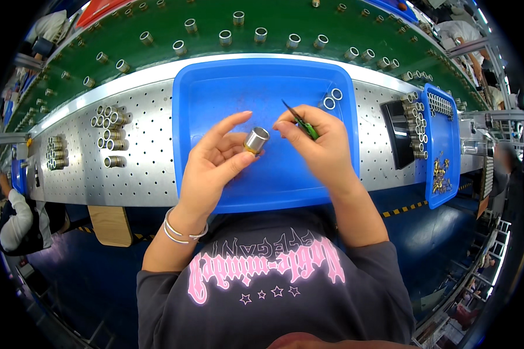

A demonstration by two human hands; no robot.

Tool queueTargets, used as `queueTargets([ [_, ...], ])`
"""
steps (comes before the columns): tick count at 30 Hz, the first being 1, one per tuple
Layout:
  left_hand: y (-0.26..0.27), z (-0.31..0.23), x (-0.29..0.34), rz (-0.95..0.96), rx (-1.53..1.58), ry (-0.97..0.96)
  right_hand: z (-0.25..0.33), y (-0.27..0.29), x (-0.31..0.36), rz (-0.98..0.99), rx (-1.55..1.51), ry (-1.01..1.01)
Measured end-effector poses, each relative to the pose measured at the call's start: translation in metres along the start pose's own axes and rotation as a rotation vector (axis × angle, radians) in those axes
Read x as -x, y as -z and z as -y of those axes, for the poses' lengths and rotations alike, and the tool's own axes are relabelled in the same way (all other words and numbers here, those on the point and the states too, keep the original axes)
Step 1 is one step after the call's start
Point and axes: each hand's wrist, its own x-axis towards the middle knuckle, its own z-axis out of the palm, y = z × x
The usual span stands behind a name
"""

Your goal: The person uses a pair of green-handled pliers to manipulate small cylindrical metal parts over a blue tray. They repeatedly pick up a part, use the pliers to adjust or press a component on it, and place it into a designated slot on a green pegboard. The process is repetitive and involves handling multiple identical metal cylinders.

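Observation:
Above the large blue tray, my left hand holds a short, shiny metal sleeve between thumb and fingers. The sleeve is tilted, its open end up, and a yellowish band shows at its lower end. My right hand is closed round a thin, pointed black tool with a green grip; its exact kind is unclear. The tool's tip points up and away from me, apart from the sleeve. Two more metal sleeves lie in the tray's far right corner.
Groups of sleeves stand on the perforated metal table at left. To the right are a black tray, rows of sleeves and a blue tray with small brass-coloured parts. Beyond runs a green conveyor carrying many sleeves.

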Motion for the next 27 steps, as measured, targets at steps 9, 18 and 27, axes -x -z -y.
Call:
queueTargets([
  [9,0.002,0.0,-0.003,-0.004,0.183,0.155,0.005,0.004,0.003,0.117,-0.283,0.092],
  [18,-0.003,0.004,0.0,0.079,-0.019,0.066,0.009,0.0,-0.017,0.114,-0.694,-0.197],
  [27,0.005,0.001,0.001,0.047,0.128,0.135,-0.006,0.01,-0.019,-0.14,-0.913,-0.089],
])
